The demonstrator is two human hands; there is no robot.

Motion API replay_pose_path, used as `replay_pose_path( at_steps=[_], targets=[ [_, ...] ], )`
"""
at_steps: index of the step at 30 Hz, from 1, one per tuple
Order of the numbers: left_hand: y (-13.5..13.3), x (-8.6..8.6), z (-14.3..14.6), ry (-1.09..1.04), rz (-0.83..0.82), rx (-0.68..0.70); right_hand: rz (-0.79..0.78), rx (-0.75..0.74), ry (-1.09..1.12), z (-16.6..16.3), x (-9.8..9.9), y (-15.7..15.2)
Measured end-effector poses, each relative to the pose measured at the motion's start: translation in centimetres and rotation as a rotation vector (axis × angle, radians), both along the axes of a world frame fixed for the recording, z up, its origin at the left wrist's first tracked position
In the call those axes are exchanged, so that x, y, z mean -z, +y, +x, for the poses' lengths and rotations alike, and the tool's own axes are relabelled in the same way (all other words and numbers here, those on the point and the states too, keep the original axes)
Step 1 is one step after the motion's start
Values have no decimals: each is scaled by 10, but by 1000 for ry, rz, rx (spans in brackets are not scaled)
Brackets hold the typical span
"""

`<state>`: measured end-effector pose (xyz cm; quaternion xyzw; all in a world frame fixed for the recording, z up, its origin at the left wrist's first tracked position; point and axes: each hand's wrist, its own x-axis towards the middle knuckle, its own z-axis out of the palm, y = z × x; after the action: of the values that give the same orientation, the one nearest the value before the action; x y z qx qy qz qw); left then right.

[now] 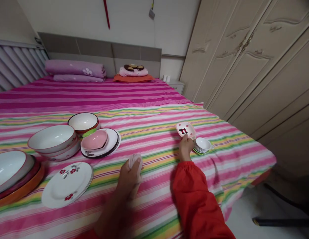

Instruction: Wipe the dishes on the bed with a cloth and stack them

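My left hand (pixel 130 174) is closed round a bunched pale cloth (pixel 135 162), above the striped bedspread. Farther right, my right hand (pixel 186 148) grips the near edge of a small pink dish (pixel 184 129) that bears a black and red cartoon figure. Just beside that hand stands a stack of small white bowls (pixel 203 144), with a green piece at its bottom. To the left of my left hand lie white plates with red flowers (pixel 67 184). Behind them a pink heart-shaped bowl (pixel 94 140) rests on white plates with dark rims (pixel 112 142).
Stacked large bowls (pixel 53 139) and an orange-based stack (pixel 10 171) fill the left side. Another bowl (pixel 83 121) sits behind them. Folded purple bedding (pixel 74 68) lies by the headboard (pixel 94 49). A wardrobe (pixel 244 56) rises on the right, beyond the bed's edge.
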<state>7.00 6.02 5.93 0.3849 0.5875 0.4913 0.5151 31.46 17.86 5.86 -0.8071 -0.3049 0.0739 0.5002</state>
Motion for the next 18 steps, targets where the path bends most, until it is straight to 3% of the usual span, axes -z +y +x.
replay_pose_path(
  at_steps=[12,18],
  targets=[
    [-1,1,1,35,15,18,16,87,18,21,19,10],
    [-4,-7,5,-24,14,-17,47,110,65,23,20,9]
  ],
)
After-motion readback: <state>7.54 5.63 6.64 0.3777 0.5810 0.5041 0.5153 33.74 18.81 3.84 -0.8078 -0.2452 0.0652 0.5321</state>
